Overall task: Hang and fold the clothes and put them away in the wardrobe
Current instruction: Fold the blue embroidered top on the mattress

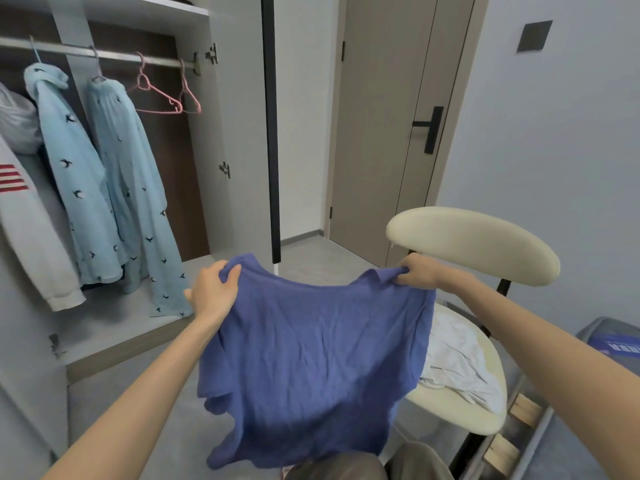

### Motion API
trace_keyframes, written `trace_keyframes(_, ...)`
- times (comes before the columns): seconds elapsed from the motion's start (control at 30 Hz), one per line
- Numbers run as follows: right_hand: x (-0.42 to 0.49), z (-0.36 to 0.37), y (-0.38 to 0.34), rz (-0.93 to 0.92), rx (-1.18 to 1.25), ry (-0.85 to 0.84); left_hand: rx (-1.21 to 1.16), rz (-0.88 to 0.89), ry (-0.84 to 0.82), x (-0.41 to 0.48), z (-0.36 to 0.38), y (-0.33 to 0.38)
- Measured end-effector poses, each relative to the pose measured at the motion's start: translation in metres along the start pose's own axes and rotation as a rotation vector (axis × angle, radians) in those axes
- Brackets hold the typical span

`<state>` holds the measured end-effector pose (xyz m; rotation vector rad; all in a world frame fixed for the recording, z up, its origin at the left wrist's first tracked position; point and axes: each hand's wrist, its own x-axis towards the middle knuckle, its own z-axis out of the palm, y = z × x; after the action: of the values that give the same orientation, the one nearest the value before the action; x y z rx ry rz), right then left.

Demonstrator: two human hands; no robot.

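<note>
A blue shirt (pixel 318 351) hangs spread out in front of me, held up by its top edge. My left hand (pixel 213 289) grips the left corner and my right hand (pixel 420 271) grips the right corner. The open wardrobe (pixel 228 140) stands at the left, with a metal rail (pixel 104 55) across its top. On the rail hang two light blue bird-print garments (pixel 79 174) and two empty pink hangers (pixel 162 97). A white garment (pixel 460 365) lies on the seat of the cream chair (pixel 474 244) to my right.
A grey sleeve with red stripes (pixel 24 216) hangs at the wardrobe's far left. The wardrobe door (pixel 272 133) stands open edge-on. A closed beige room door (pixel 398 116) is behind the chair. A grey box (pixel 613 341) sits at the right edge.
</note>
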<state>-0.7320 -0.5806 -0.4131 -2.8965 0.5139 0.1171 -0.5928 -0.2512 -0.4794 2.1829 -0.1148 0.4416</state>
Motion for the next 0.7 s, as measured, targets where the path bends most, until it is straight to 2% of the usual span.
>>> trace_keyframes(0.1,0.01,0.01,0.007,0.045,0.041,0.003,-0.002,-0.001,0.029,0.002,0.006,0.003)
trace_keyframes(0.27,0.032,0.033,0.002,0.1,-0.177,0.131,-0.057,0.016,0.048,0.007,0.02,0.01)
trace_keyframes(0.37,0.049,0.041,-0.007,0.13,-0.15,0.166,-0.08,0.001,0.09,0.016,0.027,0.011)
trace_keyframes(0.4,0.057,0.042,-0.01,0.145,-0.055,0.143,-0.07,-0.006,0.107,0.021,0.03,0.011)
trace_keyframes(0.5,0.085,0.047,-0.022,0.193,0.573,-0.021,-0.038,-0.023,0.168,0.037,0.036,0.011)
trace_keyframes(0.6,0.113,0.05,-0.033,0.2,1.025,-0.16,-0.038,-0.039,0.206,0.056,0.042,0.02)
trace_keyframes(0.7,0.138,0.038,-0.041,0.131,1.372,-0.114,-0.081,-0.025,0.22,0.075,0.045,0.038)
